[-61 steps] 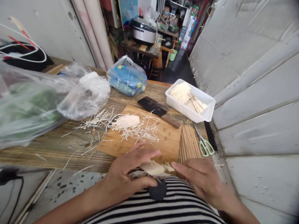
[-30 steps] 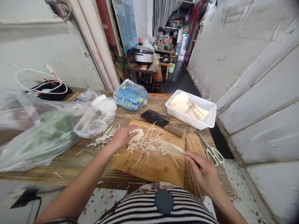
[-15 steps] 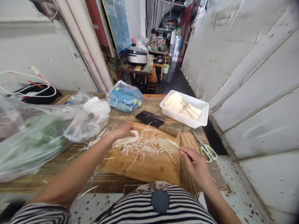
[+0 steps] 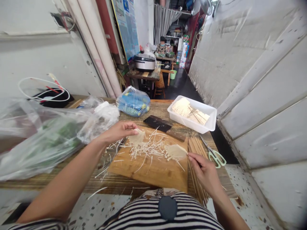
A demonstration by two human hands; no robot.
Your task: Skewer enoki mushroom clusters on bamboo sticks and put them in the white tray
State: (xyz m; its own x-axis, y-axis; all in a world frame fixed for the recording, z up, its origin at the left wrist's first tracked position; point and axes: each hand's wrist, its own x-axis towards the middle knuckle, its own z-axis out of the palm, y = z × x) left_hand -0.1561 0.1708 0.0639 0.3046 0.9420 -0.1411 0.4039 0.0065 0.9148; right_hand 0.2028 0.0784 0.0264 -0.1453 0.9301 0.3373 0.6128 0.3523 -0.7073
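A fan-shaped bunch of enoki mushrooms [image 4: 137,138] hangs from my left hand [image 4: 124,129], pinched at its upper end above the left part of the wooden cutting board [image 4: 153,171]. On the right, my right hand [image 4: 202,167] is closed on the root end of another enoki bunch [image 4: 176,151], whose caps point left over the board. Loose enoki strands [image 4: 150,148] lie scattered between the two bunches. Whether a skewer is in the right fingers, I cannot tell. A black-bladed cleaver [image 4: 157,124] rests along the board's far edge.
Bamboo skewers [image 4: 197,166] lie right of the board, beside green-handled scissors [image 4: 216,157]. A white plastic tub [image 4: 192,118] behind them holds enoki bunches and skewers. Plastic bags with greens [image 4: 52,137] fill the left; a blue bag [image 4: 133,101] stands behind. Another person sits far back.
My left hand has lifted its enoki bunch off the pile and turned, so the bunch now hangs down. The right hand keeps hold of its bunch. The view has shifted slightly.
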